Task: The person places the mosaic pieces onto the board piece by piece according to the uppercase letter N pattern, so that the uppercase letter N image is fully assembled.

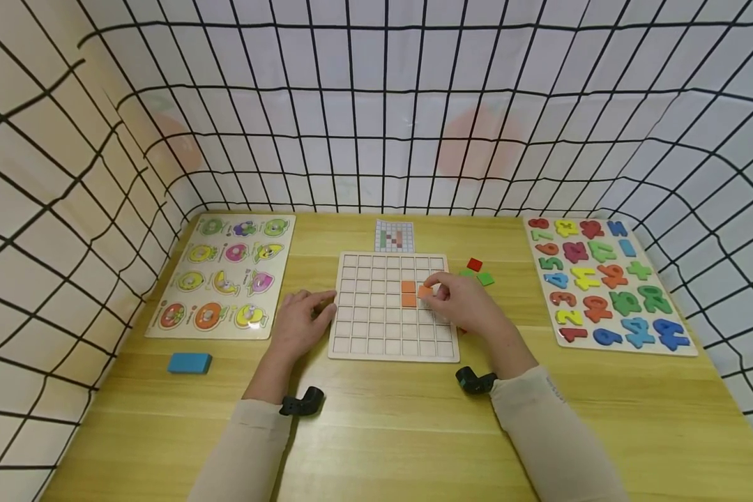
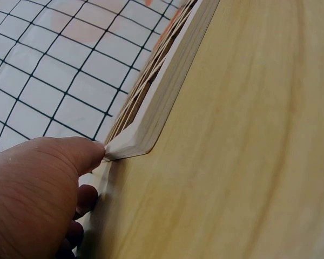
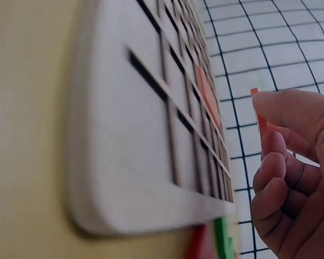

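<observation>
A wooden grid board (image 1: 367,358) lies flat in the middle of the table. Two orange square tiles (image 1: 408,286) sit in its cells, one directly in front of the other. Between thumb and fingertips, my right hand (image 1: 467,303) pinches another orange tile (image 3: 257,110); in the right wrist view it is held above the board's surface. My left hand (image 1: 298,324) rests at the left edge, its thumb (image 2: 78,155) touching the board's side. Beyond the right edge lie a red tile (image 1: 474,264) and green tiles (image 1: 486,278), partly hidden by my right hand.
A small printed pattern card (image 1: 394,236) lies behind the board. To the left are a fruit puzzle board (image 1: 208,333) and a blue block (image 1: 189,362). A number puzzle board (image 1: 627,350) lies at the right. Black wire mesh (image 1: 385,132) encloses the table's back and sides.
</observation>
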The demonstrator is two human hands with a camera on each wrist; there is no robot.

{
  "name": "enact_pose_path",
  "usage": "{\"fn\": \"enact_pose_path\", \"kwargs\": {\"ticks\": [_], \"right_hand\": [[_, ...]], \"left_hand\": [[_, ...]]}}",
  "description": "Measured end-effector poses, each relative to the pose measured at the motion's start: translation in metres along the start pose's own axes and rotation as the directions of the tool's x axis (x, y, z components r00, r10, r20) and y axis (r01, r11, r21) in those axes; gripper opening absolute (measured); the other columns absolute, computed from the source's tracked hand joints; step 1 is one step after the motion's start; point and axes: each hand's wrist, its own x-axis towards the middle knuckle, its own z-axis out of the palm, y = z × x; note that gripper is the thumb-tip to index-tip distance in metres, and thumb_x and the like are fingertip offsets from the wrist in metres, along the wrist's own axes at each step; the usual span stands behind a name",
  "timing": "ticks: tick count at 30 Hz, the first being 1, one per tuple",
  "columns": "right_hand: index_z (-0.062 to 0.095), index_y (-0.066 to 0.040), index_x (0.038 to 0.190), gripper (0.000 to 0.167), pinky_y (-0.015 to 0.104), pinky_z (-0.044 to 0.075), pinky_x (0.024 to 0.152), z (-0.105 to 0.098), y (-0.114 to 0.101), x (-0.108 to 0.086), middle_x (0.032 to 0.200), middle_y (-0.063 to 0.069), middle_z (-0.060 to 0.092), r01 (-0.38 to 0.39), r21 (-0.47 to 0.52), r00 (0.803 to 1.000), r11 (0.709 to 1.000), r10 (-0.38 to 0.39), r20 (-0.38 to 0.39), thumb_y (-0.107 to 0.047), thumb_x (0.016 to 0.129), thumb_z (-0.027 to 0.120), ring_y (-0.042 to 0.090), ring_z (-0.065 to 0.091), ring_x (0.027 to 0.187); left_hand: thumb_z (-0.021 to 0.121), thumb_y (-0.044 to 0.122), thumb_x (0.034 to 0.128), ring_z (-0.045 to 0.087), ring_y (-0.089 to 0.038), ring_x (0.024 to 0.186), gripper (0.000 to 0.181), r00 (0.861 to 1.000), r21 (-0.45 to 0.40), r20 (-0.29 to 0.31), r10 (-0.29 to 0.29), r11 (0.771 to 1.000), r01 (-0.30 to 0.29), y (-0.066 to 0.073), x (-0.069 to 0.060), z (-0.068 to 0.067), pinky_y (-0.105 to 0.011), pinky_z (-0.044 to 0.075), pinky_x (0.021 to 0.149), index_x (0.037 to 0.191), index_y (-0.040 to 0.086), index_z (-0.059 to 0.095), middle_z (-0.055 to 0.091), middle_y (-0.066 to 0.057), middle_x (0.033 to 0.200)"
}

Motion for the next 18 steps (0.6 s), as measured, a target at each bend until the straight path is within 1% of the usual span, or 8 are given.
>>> {"fn": "enact_pose_path", "kwargs": {"ticks": [6,9,12,18], "right_hand": [[0.067,-0.017,0.120,0.028,0.030,0.041,0.064,0.014,-0.001,-0.001,0.083,0.001,0.058,0.056,-0.003,0.997,0.998,-0.056,0.050,-0.030,0.095,0.071,0.017,0.050,0.069],[0.068,-0.019,0.119,0.027,0.031,0.042,0.064,0.019,-0.001,-0.003,0.083,0.001,0.057,0.060,0.022,0.995,0.998,-0.062,0.073,-0.030,0.095,0.071,0.018,0.050,0.068],[0.068,-0.020,0.116,0.024,0.031,0.041,0.064,0.023,-0.001,-0.003,0.082,0.000,0.057,0.077,0.023,0.993,0.997,-0.079,0.086,-0.029,0.094,0.071,0.017,0.049,0.066],[0.068,-0.020,0.114,0.023,0.030,0.039,0.063,0.029,-0.002,-0.003,0.079,-0.002,0.056,0.107,-0.010,0.991,0.994,-0.106,0.087,-0.030,0.094,0.072,0.015,0.048,0.065]], "left_hand": [[0.065,0.035,0.0987,0.051,-0.026,0.095,0.035,1.000,-0.007,0.011,-0.011,1.000,0.011,0.001,0.000,-0.001,-0.036,0.038,0.082,0.132,0.023,0.071,0.066,-0.005,0.095],[0.064,0.035,0.0990,0.051,-0.026,0.095,0.036,1.000,-0.007,0.017,-0.016,1.000,0.016,0.002,0.000,-0.001,-0.036,0.038,0.082,0.132,0.023,0.070,0.066,-0.006,0.096],[0.064,0.036,0.0992,0.051,-0.025,0.095,0.036,1.000,-0.001,0.018,-0.015,1.000,0.015,0.003,0.000,-0.001,-0.035,0.038,0.082,0.132,0.024,0.070,0.066,-0.005,0.095],[0.063,0.036,0.0993,0.051,-0.025,0.095,0.036,1.000,0.011,0.016,-0.016,1.000,0.016,0.002,0.000,-0.001,-0.035,0.038,0.081,0.132,0.024,0.070,0.066,-0.005,0.095]]}}
